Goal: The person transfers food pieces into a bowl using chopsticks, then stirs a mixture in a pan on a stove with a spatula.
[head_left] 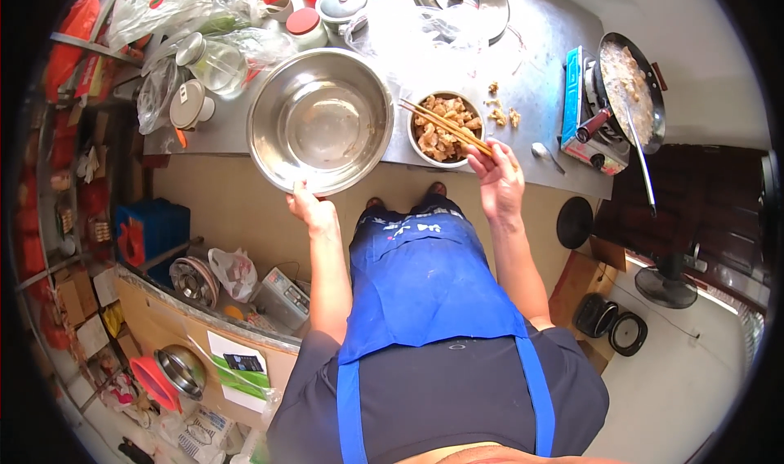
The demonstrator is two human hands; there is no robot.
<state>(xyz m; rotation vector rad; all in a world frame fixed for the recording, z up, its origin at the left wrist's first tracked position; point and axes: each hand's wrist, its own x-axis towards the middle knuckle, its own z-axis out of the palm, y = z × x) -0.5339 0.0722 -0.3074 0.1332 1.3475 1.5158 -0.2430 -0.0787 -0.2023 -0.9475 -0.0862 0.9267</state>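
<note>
My left hand (312, 208) grips the near rim of a wide stainless steel basin (321, 125), fingers closed over its edge. The basin's shiny bottom is in sight, and its near side reaches past the table edge. In my right hand (500, 185) is a pair of wooden chopsticks (445, 124), slanting up and left. They cross over a round metal bowl (414, 143) heaped with browned chunks of food (447, 141), probably fried meat. Whether the chopstick tips touch anything cannot be made out. The bowl stands right of the basin, close to the table's front edge.
On the right, a wok (629, 88) of bubbling food with a ladle (639, 158) sits on a portable gas stove (581, 109). Food crumbs (498, 114) and a spoon (547, 157) lie between. Jars (214, 62), plastic bags and lidded pots (341, 5) crowd the back left.
</note>
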